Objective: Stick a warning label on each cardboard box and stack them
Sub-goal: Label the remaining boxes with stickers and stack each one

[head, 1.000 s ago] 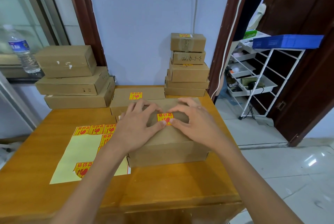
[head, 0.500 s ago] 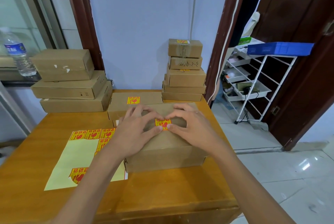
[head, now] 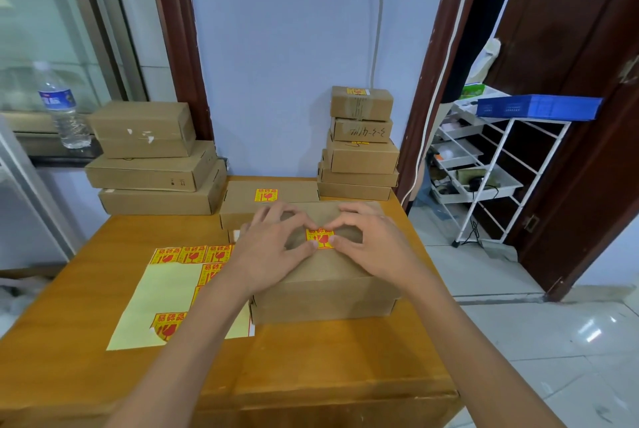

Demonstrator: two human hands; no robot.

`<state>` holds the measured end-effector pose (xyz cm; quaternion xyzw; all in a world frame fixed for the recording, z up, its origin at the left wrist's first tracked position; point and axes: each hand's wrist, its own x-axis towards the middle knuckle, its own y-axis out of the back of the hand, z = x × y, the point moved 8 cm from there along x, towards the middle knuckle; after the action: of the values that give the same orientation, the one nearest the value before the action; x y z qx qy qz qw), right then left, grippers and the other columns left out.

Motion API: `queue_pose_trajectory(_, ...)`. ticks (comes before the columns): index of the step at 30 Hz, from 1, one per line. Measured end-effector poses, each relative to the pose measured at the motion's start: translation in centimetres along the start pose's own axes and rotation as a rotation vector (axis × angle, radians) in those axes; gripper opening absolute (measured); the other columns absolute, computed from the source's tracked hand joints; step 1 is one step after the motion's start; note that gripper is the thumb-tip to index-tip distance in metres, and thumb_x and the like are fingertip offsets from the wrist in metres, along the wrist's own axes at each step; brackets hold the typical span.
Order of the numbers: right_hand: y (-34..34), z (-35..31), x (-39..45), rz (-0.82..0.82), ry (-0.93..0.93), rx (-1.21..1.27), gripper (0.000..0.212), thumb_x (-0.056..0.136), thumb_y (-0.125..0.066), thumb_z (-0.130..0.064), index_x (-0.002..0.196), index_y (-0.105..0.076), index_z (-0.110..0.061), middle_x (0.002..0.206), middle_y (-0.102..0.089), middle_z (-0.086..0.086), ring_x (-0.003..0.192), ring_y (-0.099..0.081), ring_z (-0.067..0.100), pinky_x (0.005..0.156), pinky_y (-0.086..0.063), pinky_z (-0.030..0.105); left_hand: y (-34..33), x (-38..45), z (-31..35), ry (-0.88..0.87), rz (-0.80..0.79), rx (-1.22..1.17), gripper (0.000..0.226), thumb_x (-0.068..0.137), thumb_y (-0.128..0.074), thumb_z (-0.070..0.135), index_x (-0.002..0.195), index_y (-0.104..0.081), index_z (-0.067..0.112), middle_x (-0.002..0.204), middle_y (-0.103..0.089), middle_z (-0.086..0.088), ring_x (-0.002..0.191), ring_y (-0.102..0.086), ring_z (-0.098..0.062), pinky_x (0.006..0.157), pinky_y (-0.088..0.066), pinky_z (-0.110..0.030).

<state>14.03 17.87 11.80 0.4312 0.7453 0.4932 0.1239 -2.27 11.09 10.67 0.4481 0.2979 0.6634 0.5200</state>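
A brown cardboard box (head: 325, 299) lies on the wooden table (head: 311, 369) in front of me. A yellow and red warning label (head: 321, 238) sits on its lid. My left hand (head: 273, 247) and my right hand (head: 370, 244) rest on the lid on either side, thumbs and fingertips pressing the label's edges. Behind it lies a flatter box (head: 249, 201) bearing its own label (head: 266, 195). A pale yellow sticker sheet (head: 166, 296) with several labels lies on the table to the left.
Three unlabelled boxes (head: 152, 168) are stacked at the back left. A taller stack of several boxes (head: 359, 151) stands at the back right against the wall. A water bottle (head: 62, 106) stands on the window ledge. A white rack (head: 491, 168) with a blue tray stands right of the table.
Both hands stay pressed on the label on the box lid. The view has tilted upward, so everything sits lower in the picture.
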Motion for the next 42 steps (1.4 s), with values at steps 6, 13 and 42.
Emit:
queue_pose_trajectory(6,1.0,0.6,-0.4,0.117,0.003,0.114,0.024,0.097,-0.067,-0.037,0.121,-0.071,-0.036,0.13,-0.062,-0.018,0.124,-0.052,0.004,0.109,-0.044,0.039,1.1,-0.7,-0.8,0.062,0.174,-0.276,0.039,0.09,-0.063,0.05,0.128,-0.052,0.046,0.136,-0.04,0.02,0.129,-0.041,-0.01,0.1,-0.048,-0.046)
queue_pose_trajectory(13,0.5,-0.3,-0.5,0.023,0.01,0.014,0.022,0.098,-0.065,-0.041,0.119,-0.07,-0.039,0.133,-0.056,-0.016,0.128,-0.05,0.01,0.112,-0.04,0.043,1.6,-1.2,-1.2,0.166,0.187,-0.348,0.034,0.093,-0.066,0.041,0.125,-0.056,0.041,0.137,-0.048,0.013,0.133,-0.041,-0.013,0.106,-0.041,-0.036)
queue_pose_trajectory(42,10.0,-4.7,3.6,0.177,0.118,0.309,0.11,0.073,-0.085,-0.061,0.158,-0.015,-0.056,0.171,0.004,-0.025,0.158,-0.001,0.003,0.126,-0.015,0.043,16.4,-0.7,-4.3,0.233,0.321,-0.202,0.09,0.069,-0.083,0.06,0.147,-0.047,0.035,0.124,-0.06,0.02,0.11,-0.06,-0.008,0.095,-0.053,-0.034)
